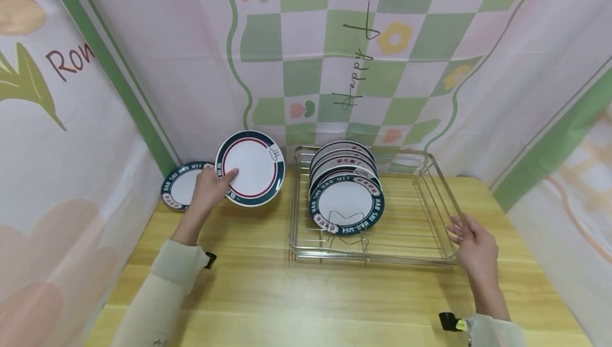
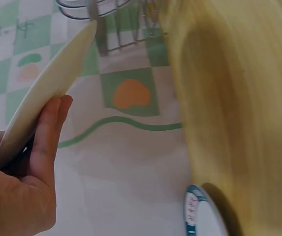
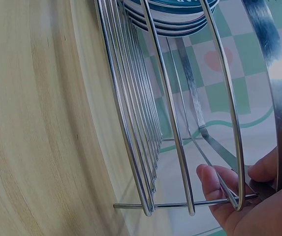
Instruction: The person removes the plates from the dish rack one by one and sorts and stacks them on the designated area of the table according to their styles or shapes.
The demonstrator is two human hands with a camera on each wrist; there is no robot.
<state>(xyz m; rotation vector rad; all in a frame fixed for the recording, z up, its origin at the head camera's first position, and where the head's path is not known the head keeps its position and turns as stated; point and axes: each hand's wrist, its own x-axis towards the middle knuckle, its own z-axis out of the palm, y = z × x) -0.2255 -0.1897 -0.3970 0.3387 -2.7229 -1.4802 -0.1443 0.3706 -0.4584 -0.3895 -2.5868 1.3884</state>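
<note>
My left hand [image 1: 210,190] pinches a plate [image 1: 253,169] by its left edge, thumb on the white face and fingers behind. This plate, with a dark green rim and a red ring, is raised and tilted, its underside [image 2: 52,88] facing the left wrist camera. Beneath that hand, a second plate [image 1: 181,190] lies on the table at the left. My right hand [image 1: 478,248] grips the right side of a metal wire dish rack [image 1: 406,254], its fingers [image 3: 212,189] curled around the frame. Several plates [image 1: 345,203] stand leaning in a row in the rack's left part.
The wooden table [image 1: 287,299] carries the rack and the lying plate. A printed cloth [image 1: 306,33] with green checks hangs behind, and more cloth covers the left and right sides. Bare wires [image 1: 406,209] fill the rack's right part.
</note>
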